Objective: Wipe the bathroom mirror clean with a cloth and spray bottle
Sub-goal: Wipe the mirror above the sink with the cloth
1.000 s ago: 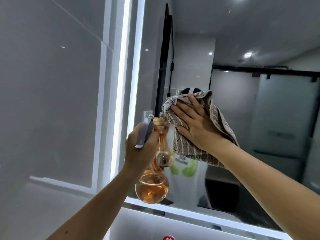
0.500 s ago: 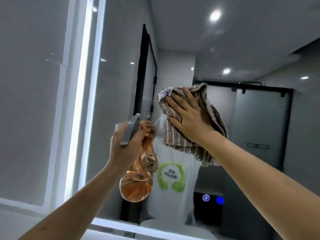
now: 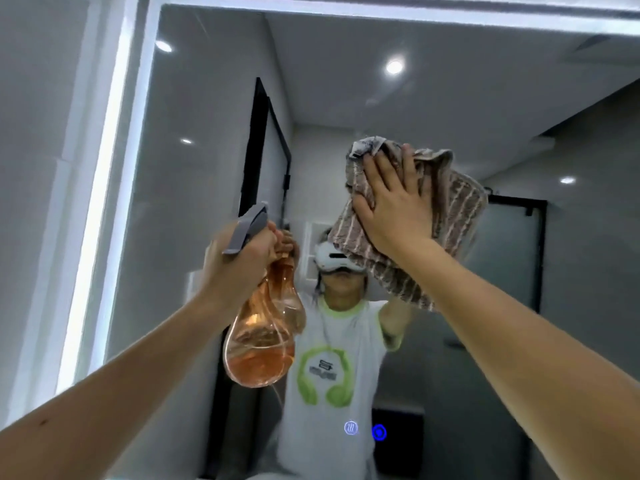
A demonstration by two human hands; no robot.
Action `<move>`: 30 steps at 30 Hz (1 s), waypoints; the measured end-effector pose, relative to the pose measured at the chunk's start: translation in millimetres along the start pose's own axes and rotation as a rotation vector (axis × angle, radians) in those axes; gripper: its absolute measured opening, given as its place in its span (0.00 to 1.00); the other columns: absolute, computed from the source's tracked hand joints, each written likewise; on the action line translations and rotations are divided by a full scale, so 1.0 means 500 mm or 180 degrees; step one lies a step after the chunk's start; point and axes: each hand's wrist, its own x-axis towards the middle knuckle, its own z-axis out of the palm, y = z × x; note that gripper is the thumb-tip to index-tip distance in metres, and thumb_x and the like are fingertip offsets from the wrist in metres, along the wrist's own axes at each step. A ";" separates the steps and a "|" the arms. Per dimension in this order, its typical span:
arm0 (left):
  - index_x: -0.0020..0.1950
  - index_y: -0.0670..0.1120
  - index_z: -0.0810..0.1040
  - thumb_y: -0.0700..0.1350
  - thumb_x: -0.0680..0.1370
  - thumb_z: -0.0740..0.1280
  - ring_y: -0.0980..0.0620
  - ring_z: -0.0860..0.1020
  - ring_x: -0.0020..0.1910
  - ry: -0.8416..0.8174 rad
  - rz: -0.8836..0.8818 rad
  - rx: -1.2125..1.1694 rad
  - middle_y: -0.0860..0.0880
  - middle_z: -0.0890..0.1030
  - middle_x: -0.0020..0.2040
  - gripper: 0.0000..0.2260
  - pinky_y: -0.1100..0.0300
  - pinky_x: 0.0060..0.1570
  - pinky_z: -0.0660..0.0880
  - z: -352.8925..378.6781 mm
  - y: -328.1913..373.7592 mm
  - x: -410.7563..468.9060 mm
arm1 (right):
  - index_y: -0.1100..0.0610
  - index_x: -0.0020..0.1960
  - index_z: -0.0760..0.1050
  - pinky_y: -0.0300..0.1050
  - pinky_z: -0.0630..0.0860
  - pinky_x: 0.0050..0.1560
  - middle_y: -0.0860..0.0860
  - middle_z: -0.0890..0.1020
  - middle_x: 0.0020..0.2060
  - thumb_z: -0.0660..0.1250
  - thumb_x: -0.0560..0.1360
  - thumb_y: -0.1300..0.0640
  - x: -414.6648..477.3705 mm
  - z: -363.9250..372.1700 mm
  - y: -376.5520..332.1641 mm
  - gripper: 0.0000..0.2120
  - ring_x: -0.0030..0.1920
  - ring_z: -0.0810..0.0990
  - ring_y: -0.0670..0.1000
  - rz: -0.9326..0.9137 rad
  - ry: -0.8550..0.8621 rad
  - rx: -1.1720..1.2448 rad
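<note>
- My right hand [image 3: 398, 209] is flat, with the fingers straight and close together. It presses the cloth [image 3: 460, 216] on the mirror [image 3: 450, 98].
- The cloth is brown with thin pale stripes. It is bunched up and soft, and one pale corner sticks out at the top by my fingertips. Some of it hangs down under my wrist.
- The cloth sits near the middle of the mirror, nearer the top edge than the bottom edge.
- My left hand [image 3: 239, 261] is curled round the neck of the bottle [image 3: 263, 341] and holds it up just in front of the mirror, left of the cloth.
- The bottle is see-through and round like a pear, with orange water in the fat bottom part. A thin tube runs down inside it.
- Its grey spray top [image 3: 247, 226] pokes out above my hand and points at the mirror.
- I see no label on the bottle.
- A bright light strip [image 3: 104, 188] runs down the left edge of the mirror.
- Two small round blue signs [image 3: 350, 427] glow near the bottom edge.
- In the mirror my white shirt [image 3: 325, 368] has green headphones drawn on it. The letters inside them are too blurry to read.
</note>
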 end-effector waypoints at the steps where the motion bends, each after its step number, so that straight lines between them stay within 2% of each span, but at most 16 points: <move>1: 0.29 0.51 0.78 0.43 0.67 0.65 0.47 0.77 0.38 -0.0009 0.0018 -0.0035 0.50 0.80 0.32 0.08 0.52 0.43 0.72 0.005 0.000 -0.001 | 0.48 0.75 0.45 0.53 0.39 0.71 0.45 0.48 0.75 0.48 0.79 0.42 -0.013 0.009 -0.025 0.28 0.74 0.35 0.50 -0.0246 -0.0003 0.0042; 4: 0.34 0.48 0.77 0.44 0.67 0.65 0.47 0.77 0.39 -0.0030 0.0066 -0.0080 0.44 0.79 0.36 0.03 0.53 0.43 0.72 0.004 -0.009 -0.007 | 0.51 0.75 0.51 0.52 0.43 0.72 0.48 0.54 0.75 0.50 0.79 0.44 -0.069 0.047 -0.087 0.27 0.73 0.37 0.50 -0.1029 -0.0074 0.0210; 7: 0.36 0.46 0.75 0.41 0.73 0.64 0.54 0.76 0.34 -0.0100 -0.0282 0.0197 0.51 0.79 0.29 0.06 0.63 0.36 0.73 -0.007 -0.055 0.038 | 0.55 0.73 0.57 0.46 0.29 0.70 0.53 0.59 0.73 0.52 0.78 0.47 -0.056 0.059 -0.068 0.26 0.72 0.40 0.53 -0.1493 -0.0176 0.0274; 9: 0.35 0.48 0.73 0.36 0.78 0.60 0.56 0.74 0.32 -0.0355 -0.0447 0.0300 0.57 0.78 0.23 0.13 0.70 0.29 0.72 -0.041 -0.086 0.073 | 0.54 0.73 0.56 0.41 0.27 0.68 0.53 0.59 0.74 0.51 0.78 0.47 -0.003 0.040 -0.030 0.25 0.73 0.42 0.53 -0.1274 -0.0011 0.0296; 10: 0.33 0.49 0.73 0.33 0.78 0.58 0.56 0.74 0.32 -0.0388 -0.0418 0.0265 0.58 0.77 0.20 0.17 0.72 0.26 0.71 -0.057 -0.097 0.081 | 0.51 0.74 0.53 0.43 0.29 0.69 0.51 0.55 0.75 0.49 0.79 0.47 0.024 0.022 -0.011 0.25 0.73 0.40 0.51 -0.0938 0.0006 0.0161; 12: 0.25 0.50 0.74 0.31 0.74 0.60 0.54 0.75 0.31 -0.0315 -0.0225 0.0240 0.57 0.77 0.20 0.21 0.69 0.25 0.70 -0.079 -0.081 0.083 | 0.47 0.75 0.45 0.51 0.36 0.71 0.45 0.47 0.75 0.47 0.80 0.45 0.043 0.008 -0.008 0.26 0.74 0.35 0.50 -0.0306 -0.0116 -0.0067; 13: 0.24 0.49 0.76 0.33 0.71 0.61 0.52 0.76 0.31 -0.0183 -0.0189 0.0264 0.56 0.78 0.22 0.18 0.66 0.27 0.71 -0.075 -0.059 0.075 | 0.46 0.75 0.44 0.53 0.38 0.71 0.44 0.46 0.75 0.47 0.80 0.44 0.030 0.009 -0.028 0.26 0.73 0.34 0.50 -0.0157 -0.0092 -0.0061; 14: 0.24 0.50 0.77 0.36 0.69 0.63 0.51 0.77 0.32 -0.0034 -0.0118 0.0305 0.55 0.79 0.24 0.15 0.63 0.30 0.72 -0.072 -0.042 0.066 | 0.47 0.75 0.44 0.53 0.38 0.71 0.44 0.47 0.75 0.47 0.80 0.44 0.005 0.020 -0.058 0.27 0.74 0.35 0.50 -0.0202 -0.0016 -0.0020; 17: 0.30 0.50 0.79 0.42 0.65 0.65 0.48 0.78 0.37 0.0156 0.0246 0.0124 0.51 0.80 0.30 0.06 0.54 0.39 0.73 -0.089 -0.041 0.018 | 0.52 0.74 0.54 0.52 0.37 0.71 0.49 0.58 0.74 0.49 0.78 0.44 -0.081 0.084 -0.147 0.27 0.74 0.44 0.53 -0.1257 0.0099 0.0186; 19: 0.34 0.44 0.78 0.41 0.67 0.65 0.50 0.76 0.35 0.0201 0.0170 0.0194 0.46 0.79 0.33 0.04 0.57 0.37 0.72 -0.091 -0.056 0.017 | 0.56 0.72 0.62 0.50 0.38 0.71 0.54 0.65 0.71 0.51 0.76 0.46 -0.089 0.096 -0.154 0.27 0.73 0.52 0.57 -0.1699 -0.0004 0.0381; 20: 0.35 0.42 0.77 0.39 0.69 0.65 0.54 0.75 0.31 0.0179 0.0093 0.0284 0.48 0.78 0.31 0.04 0.61 0.33 0.71 -0.092 -0.065 0.026 | 0.57 0.71 0.64 0.50 0.38 0.71 0.55 0.67 0.70 0.52 0.75 0.47 -0.073 0.095 -0.147 0.27 0.73 0.53 0.58 -0.1805 0.0002 0.0467; 23: 0.34 0.41 0.74 0.36 0.73 0.63 0.60 0.73 0.23 0.0058 -0.0124 0.0553 0.55 0.77 0.24 0.07 0.68 0.27 0.68 -0.099 -0.084 0.060 | 0.60 0.69 0.66 0.46 0.35 0.70 0.57 0.69 0.69 0.54 0.76 0.50 -0.017 0.082 -0.143 0.25 0.73 0.54 0.60 -0.1719 0.0451 0.0426; 26: 0.30 0.51 0.80 0.38 0.70 0.65 0.60 0.78 0.28 0.0209 0.0042 0.0116 0.56 0.80 0.27 0.11 0.62 0.33 0.75 -0.120 -0.072 0.063 | 0.56 0.73 0.59 0.42 0.30 0.69 0.53 0.61 0.73 0.55 0.78 0.50 0.031 0.097 -0.171 0.25 0.74 0.46 0.58 -0.0880 0.0471 0.0554; 27: 0.28 0.54 0.80 0.39 0.69 0.67 0.58 0.79 0.30 0.0269 0.0026 -0.0013 0.56 0.80 0.26 0.12 0.58 0.36 0.76 -0.131 -0.068 0.062 | 0.57 0.73 0.60 0.43 0.31 0.70 0.53 0.62 0.72 0.56 0.77 0.51 0.028 0.101 -0.185 0.25 0.74 0.47 0.59 -0.0785 0.0559 0.0591; 29: 0.30 0.57 0.80 0.46 0.64 0.69 0.49 0.78 0.35 0.0338 0.0042 -0.0118 0.55 0.79 0.28 0.05 0.52 0.43 0.73 -0.150 -0.064 0.054 | 0.60 0.69 0.66 0.47 0.36 0.71 0.56 0.69 0.69 0.55 0.75 0.52 -0.009 0.114 -0.216 0.24 0.72 0.53 0.61 -0.1111 0.0682 0.0595; 30: 0.31 0.54 0.80 0.47 0.63 0.69 0.46 0.76 0.37 0.0353 0.0065 -0.0026 0.49 0.78 0.30 0.02 0.50 0.43 0.72 -0.156 -0.062 0.041 | 0.61 0.68 0.67 0.49 0.38 0.71 0.57 0.70 0.68 0.55 0.75 0.51 -0.042 0.129 -0.233 0.25 0.71 0.55 0.60 -0.1399 0.0652 0.0552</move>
